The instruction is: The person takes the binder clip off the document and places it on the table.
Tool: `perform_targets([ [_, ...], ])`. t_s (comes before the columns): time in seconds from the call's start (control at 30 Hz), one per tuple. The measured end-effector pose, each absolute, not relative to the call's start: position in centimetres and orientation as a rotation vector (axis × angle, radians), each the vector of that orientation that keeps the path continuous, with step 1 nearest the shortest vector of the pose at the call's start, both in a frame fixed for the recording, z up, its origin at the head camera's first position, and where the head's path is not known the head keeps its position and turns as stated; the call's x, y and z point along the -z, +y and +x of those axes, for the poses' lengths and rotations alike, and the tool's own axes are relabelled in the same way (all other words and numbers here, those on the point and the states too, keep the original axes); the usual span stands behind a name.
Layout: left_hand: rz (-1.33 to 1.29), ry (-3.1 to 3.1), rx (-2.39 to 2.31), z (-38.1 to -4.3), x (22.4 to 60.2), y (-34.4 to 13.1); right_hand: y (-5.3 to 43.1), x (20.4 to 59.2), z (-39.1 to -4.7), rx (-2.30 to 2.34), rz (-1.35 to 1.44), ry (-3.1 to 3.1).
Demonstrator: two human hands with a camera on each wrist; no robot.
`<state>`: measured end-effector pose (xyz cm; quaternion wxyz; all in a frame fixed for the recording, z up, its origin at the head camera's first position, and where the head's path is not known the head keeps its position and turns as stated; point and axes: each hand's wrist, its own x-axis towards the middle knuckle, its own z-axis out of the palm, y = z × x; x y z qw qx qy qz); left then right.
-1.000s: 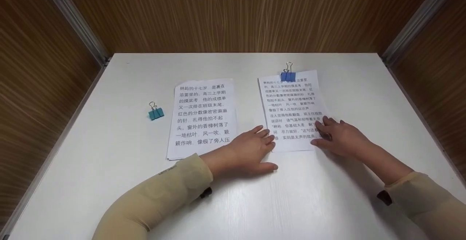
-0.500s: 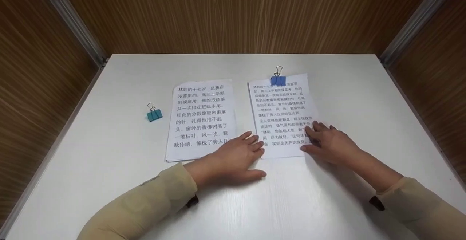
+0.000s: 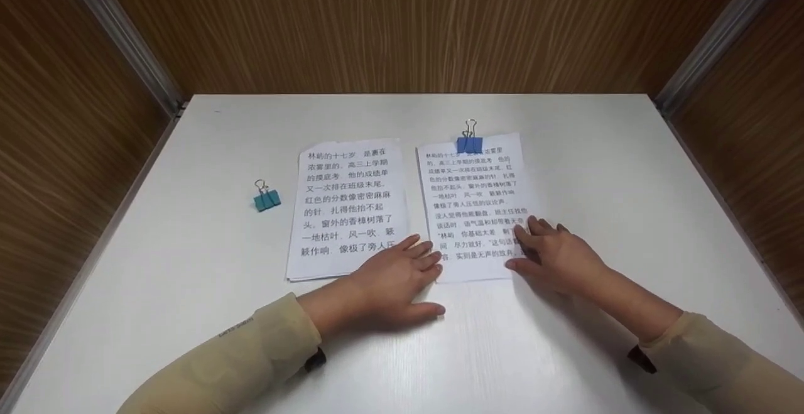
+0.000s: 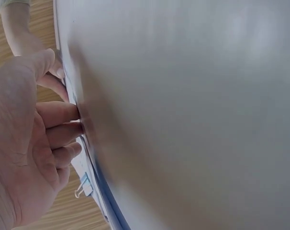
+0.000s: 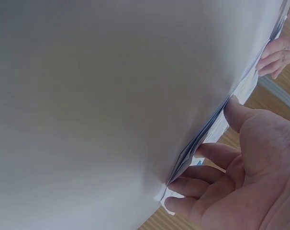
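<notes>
I see the person's left hand [image 3: 396, 285] with its thumb spread wide from the fingers, the fingertips against the left edge of the right paper stack [image 3: 474, 213], close to its near end. The right hand [image 3: 559, 257] has its bent fingers along that stack's right edge, and I read its thumb and fingers as set wide apart. The right stack lies flat between the hands on the white table [image 3: 207, 257], a blue binder clip [image 3: 470, 144] biting its far edge with the wire handles pointing away. From the right wrist I make out the sheet edges slightly fanned beside the fingers. Just to its left I have the left paper stack [image 3: 342, 213], in larger print, its near right corner hidden under the left arm. Further left sits a teal binder clip [image 3: 267, 200], apart from the paper.
</notes>
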<state>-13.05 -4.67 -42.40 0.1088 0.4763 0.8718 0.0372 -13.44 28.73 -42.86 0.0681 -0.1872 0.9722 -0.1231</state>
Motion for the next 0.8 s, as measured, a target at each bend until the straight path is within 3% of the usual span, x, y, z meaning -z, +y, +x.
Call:
perform_targets([
  [0.5, 1.484, 2.576, -0.082, -13.3, 42.1, -5.2, 27.4, 43.2, -12.5, 0.363, -0.573, 2.945],
  [0.63, 1.45, 2.625, -0.128, -14.8, 41.3, -4.6, 27.1, 43.1, -12.5, 0.361, -0.56, 2.945],
  [0.8, 1.216, 2.738, -0.275, -18.4, 39.8, -4.0, 26.8, 42.8, -12.7, 0.353, -0.547, 2.95],
])
